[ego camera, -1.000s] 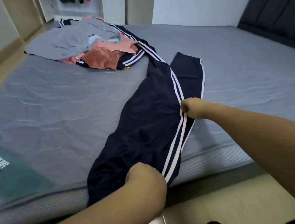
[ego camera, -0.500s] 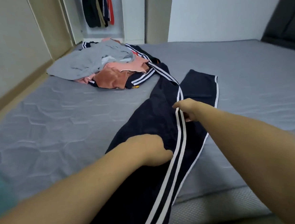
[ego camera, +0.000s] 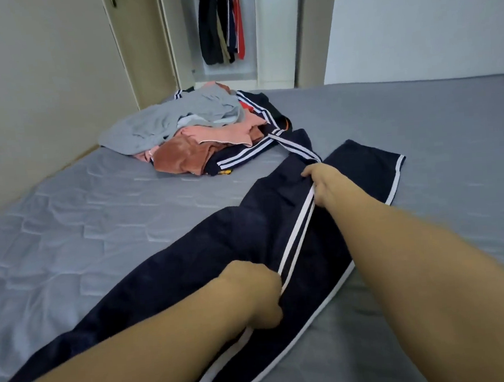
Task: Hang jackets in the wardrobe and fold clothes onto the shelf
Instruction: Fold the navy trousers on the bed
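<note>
Grey bed (ego camera: 102,220) carries navy trousers (ego camera: 208,260); left hand (ego camera: 252,293) and right hand (ego camera: 324,185) pinch the striped seam, which should be drawn taut, legs aligned, before folding.

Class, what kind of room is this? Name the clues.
Most likely a bedroom: a grey mattress, an open wardrobe with hanging clothes, and a pile of clothes.
</note>
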